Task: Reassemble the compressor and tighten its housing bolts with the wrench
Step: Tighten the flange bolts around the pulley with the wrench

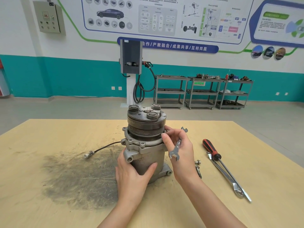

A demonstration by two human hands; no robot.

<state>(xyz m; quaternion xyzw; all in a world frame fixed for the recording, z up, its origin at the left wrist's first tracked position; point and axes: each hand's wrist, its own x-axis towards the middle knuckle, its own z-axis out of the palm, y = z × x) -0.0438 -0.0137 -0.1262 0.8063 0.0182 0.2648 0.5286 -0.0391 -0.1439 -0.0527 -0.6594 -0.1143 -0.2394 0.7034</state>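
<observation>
Wall banner (167, 46) reads "合作/产教融合/成果共享/互利共赢"; I cannot read the wrench stamp. My left hand (133, 175) wraps the cast grey body of the compressor (144, 145), thumb across its near face. My right hand (179, 150) carries the open-end wrench (176, 147) between curled fingers, fingertips touching the housing flange below the ribbed pulley. The compressor stands upright at the centre of the plywood table (49, 137). Right of it lie two bolts (197, 165), a red-black screwdriver (212, 149) and a chrome combination wrench (230, 180).
</observation>
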